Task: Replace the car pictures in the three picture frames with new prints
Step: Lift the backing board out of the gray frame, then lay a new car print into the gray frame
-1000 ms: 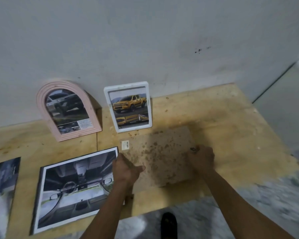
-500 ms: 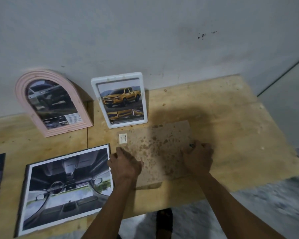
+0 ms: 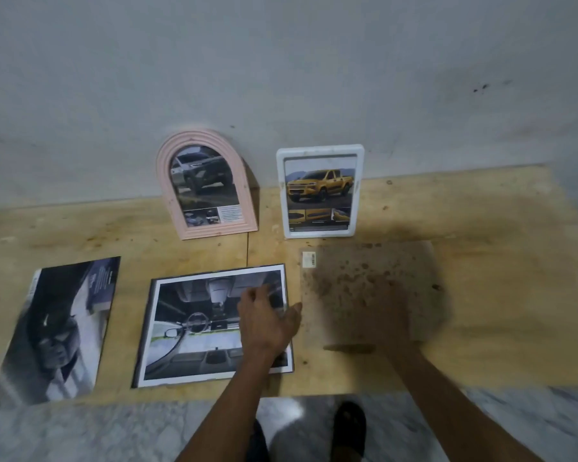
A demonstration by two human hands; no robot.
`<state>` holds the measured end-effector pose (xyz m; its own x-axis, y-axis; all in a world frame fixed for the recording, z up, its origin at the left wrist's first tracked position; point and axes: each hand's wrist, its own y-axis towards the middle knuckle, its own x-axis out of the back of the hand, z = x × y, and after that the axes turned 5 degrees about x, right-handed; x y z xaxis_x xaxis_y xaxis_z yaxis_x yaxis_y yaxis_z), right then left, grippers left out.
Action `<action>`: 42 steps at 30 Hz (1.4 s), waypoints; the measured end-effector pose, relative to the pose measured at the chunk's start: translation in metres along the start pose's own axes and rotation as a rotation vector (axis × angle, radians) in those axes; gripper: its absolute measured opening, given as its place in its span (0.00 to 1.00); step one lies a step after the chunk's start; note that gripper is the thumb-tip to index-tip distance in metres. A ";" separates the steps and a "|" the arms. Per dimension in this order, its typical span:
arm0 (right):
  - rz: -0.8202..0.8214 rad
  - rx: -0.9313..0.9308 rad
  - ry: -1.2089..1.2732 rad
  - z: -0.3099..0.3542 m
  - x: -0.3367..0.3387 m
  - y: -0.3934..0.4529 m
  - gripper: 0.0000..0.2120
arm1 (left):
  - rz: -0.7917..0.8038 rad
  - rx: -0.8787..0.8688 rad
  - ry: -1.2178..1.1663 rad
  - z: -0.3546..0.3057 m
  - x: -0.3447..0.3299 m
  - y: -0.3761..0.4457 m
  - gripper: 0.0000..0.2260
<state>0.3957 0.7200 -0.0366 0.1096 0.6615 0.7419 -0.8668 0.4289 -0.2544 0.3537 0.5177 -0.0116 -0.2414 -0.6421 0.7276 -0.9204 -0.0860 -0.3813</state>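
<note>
Third frame lying face down [image 3: 367,291] toward the right end of the surface [image 3: 501,228], stained brown backing up, barcode sticker at its far-left corner. Right hand [image 3: 389,316] pressed flat on that backing, too blurred to tell whether the fingers are hooked on anything. Left hand [image 3: 267,318] hovering open, fingers spread, over the right edge of the car-interior print [image 3: 214,325], which sits just beside the frame near the front edge. Probably going for that print next.

Tips for doing it cleanly: pin the frame with the right hand, pinch the print by its border only (glossy paper shows every fingerprint), lift instead of dragging across the gritty surface. Worth checking the print against the frame size before sliding it in.

Other two frames, pink arched frame [image 3: 207,185] and white frame [image 3: 320,191], leaning upright against the wall at the back edge, car pictures inside. Second dark print [image 3: 60,328] flat near the front-left corner.
</note>
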 end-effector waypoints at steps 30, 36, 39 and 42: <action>-0.129 -0.238 -0.201 0.146 -0.157 -0.090 0.25 | -0.210 0.109 0.298 0.192 0.108 0.045 0.28; -0.081 -0.213 -0.313 0.140 -0.162 -0.087 0.30 | -0.209 0.181 0.257 0.189 0.117 0.057 0.30; -0.082 -0.210 -0.330 0.137 -0.165 -0.088 0.33 | -0.226 0.194 0.275 0.186 0.122 0.063 0.26; -0.093 -0.216 -0.331 0.139 -0.166 -0.087 0.32 | -0.238 0.164 0.384 0.183 0.125 0.062 0.21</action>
<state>0.3857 0.4870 -0.0514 -0.0099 0.3950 0.9186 -0.7345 0.6205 -0.2747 0.3223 0.2930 -0.0485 -0.1540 -0.2650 0.9519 -0.9109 -0.3352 -0.2407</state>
